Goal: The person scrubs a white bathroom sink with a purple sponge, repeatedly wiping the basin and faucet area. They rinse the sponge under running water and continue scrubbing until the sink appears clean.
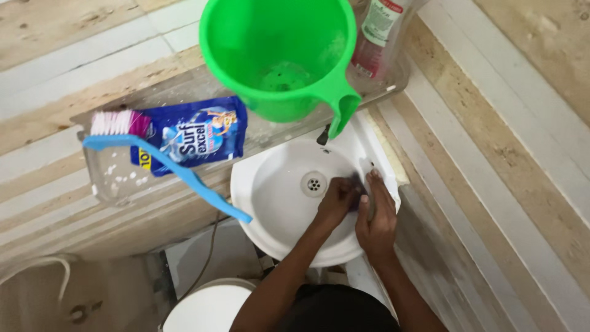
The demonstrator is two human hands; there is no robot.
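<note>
Both grips down in the white basin [276, 203], close to its right rim. Left hand [337, 200] curled tight around a small dark scrub pad [355, 195], pressing it against the basin wall just right of the drain [314, 182]. Right hand [376, 218] laid flat and open alongside, fingers spread over the rim, holding nothing, seemingly steadying. Pad mostly hidden between the two hands, so hard to make out its shape. Up on the glass shelf [117, 181] behind the basin: green mug [279, 52] perched at the front edge, handle hanging over the bowl, within easy reach. Blue brush [166, 163] lying across the shelf's left end, handle jutting past the edge toward the basin. Blue detergent pouch [193, 132] flat beside it, clear bottle [381, 31] at the shelf's right end. Plenty of open bowl left of the hands; tight against the wall on the right.
</note>
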